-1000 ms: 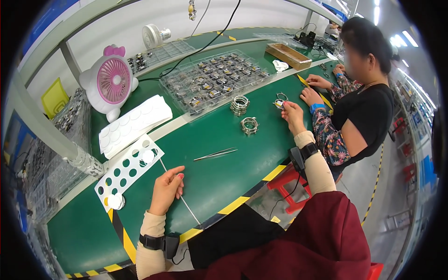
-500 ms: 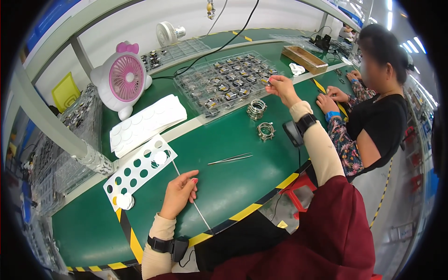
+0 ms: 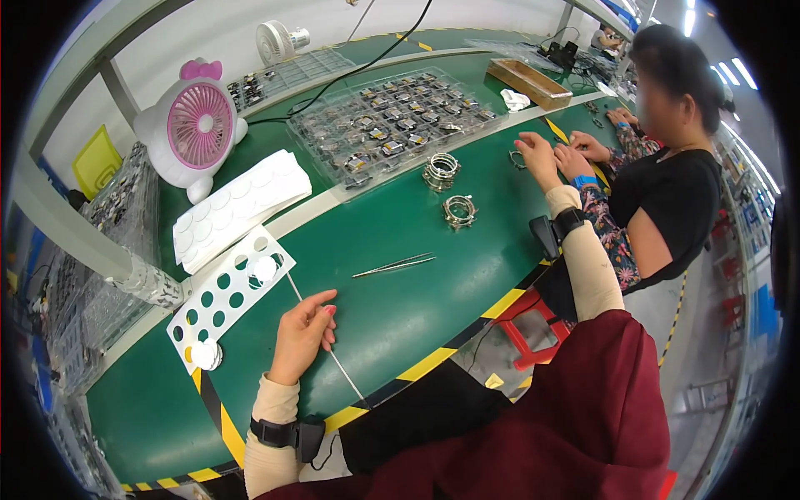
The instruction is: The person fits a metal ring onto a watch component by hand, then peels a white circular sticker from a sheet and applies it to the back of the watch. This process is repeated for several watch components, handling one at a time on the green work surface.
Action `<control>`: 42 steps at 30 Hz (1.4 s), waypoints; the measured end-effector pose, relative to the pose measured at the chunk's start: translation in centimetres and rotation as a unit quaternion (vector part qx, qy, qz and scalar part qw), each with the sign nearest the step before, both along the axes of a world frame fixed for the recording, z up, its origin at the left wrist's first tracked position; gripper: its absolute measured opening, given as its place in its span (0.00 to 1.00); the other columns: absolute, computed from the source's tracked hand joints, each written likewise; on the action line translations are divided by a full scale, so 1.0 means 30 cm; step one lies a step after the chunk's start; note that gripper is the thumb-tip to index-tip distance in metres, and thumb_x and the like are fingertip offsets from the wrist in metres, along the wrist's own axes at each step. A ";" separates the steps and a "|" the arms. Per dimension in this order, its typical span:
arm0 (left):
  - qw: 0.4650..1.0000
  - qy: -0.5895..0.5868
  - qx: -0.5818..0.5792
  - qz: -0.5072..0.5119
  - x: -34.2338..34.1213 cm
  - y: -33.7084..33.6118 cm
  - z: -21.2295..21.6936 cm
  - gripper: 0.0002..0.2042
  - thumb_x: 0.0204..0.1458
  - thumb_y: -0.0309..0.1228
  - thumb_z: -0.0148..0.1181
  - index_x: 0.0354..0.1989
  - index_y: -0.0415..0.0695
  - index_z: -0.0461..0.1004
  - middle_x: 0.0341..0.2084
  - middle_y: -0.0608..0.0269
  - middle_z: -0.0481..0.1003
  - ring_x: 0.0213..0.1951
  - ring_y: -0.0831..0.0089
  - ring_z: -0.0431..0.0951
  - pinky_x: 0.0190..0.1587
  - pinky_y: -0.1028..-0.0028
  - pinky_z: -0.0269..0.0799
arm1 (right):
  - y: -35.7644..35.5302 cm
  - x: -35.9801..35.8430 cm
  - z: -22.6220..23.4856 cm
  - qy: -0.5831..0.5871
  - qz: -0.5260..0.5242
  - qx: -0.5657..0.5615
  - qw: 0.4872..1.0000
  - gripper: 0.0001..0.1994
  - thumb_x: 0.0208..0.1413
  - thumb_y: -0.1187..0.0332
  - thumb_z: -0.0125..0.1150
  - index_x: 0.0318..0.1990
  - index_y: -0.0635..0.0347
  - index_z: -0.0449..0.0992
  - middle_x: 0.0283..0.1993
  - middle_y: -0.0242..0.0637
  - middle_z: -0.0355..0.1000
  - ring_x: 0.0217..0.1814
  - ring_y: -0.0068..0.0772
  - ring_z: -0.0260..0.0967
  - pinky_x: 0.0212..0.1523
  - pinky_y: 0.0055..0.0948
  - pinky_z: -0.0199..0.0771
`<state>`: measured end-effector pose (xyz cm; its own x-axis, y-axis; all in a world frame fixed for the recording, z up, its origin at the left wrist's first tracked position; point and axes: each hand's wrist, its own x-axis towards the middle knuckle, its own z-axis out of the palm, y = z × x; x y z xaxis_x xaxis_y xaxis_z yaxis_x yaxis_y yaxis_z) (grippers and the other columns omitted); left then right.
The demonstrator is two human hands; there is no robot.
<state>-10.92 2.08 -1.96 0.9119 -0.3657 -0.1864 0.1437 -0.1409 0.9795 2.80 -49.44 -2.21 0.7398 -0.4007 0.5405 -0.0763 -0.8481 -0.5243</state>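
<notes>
Tweezers (image 3: 393, 266) on table (image 3: 467, 275), between perforated sheet (image 3: 229, 292) and ring stacks (image 3: 459, 211).

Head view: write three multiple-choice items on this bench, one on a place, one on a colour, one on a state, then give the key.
1. Where do the tweezers lie?
A. on the green mat between the two hands
B. in the wooden tray
C. on the fan

2. What colour is the grille of the small fan?
A. blue
B. pink
C. black

3. What is the left hand doing?
A. lying flat and empty
B. gripping the tweezers
C. pinching a thin white rod

Key: 1 A, they lie bare on the mat, clear of both hands; 2 B, the grille is pink in a white body; 3 C, the fingers close around the rod.
</notes>
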 end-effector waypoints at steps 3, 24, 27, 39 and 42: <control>1.000 0.007 -0.001 0.004 0.003 0.002 -0.007 0.13 0.56 0.26 0.47 0.48 0.38 0.69 0.21 0.66 0.68 0.18 0.82 0.68 0.18 0.84 0.65 | 0.081 -0.089 -0.048 -0.010 0.097 0.094 0.991 0.15 0.50 0.65 0.60 0.44 0.63 0.73 0.37 0.36 0.73 0.37 0.26 0.70 0.37 0.23 0.69; 1.000 0.010 -0.018 0.008 -0.003 -0.009 -0.004 0.13 0.55 0.25 0.48 0.47 0.36 0.69 0.20 0.66 0.68 0.18 0.82 0.68 0.18 0.83 0.64 | 0.081 -0.169 -0.137 -0.018 0.043 0.134 0.990 0.08 0.47 0.68 0.61 0.32 0.63 0.75 0.44 0.45 0.68 0.46 0.40 0.67 0.43 0.31 0.67; 1.000 0.016 -0.014 0.021 -0.004 0.007 -0.005 0.13 0.55 0.25 0.48 0.47 0.37 0.69 0.20 0.65 0.68 0.18 0.82 0.68 0.18 0.83 0.64 | 0.283 -0.224 -0.062 -0.132 0.145 0.195 0.961 0.08 0.47 0.69 0.61 0.32 0.64 0.73 0.45 0.46 0.68 0.44 0.38 0.68 0.42 0.29 0.68; 0.999 -0.035 0.022 -0.005 0.009 -0.027 -0.009 0.12 0.54 0.24 0.48 0.47 0.37 0.69 0.19 0.65 0.68 0.15 0.81 0.67 0.17 0.83 0.64 | 0.506 -0.382 -0.046 0.027 0.315 -0.076 0.946 0.09 0.42 0.74 0.63 0.29 0.59 0.68 0.47 0.46 0.64 0.55 0.47 0.60 0.49 0.36 0.65; 0.999 -0.026 0.022 0.023 -0.009 0.024 -0.029 0.12 0.55 0.24 0.47 0.47 0.37 0.69 0.18 0.65 0.68 0.14 0.81 0.66 0.16 0.83 0.62 | 0.609 -0.323 -0.056 -0.011 0.362 -0.037 0.931 0.09 0.42 0.74 0.62 0.28 0.58 0.67 0.48 0.47 0.63 0.51 0.49 0.61 0.48 0.39 0.64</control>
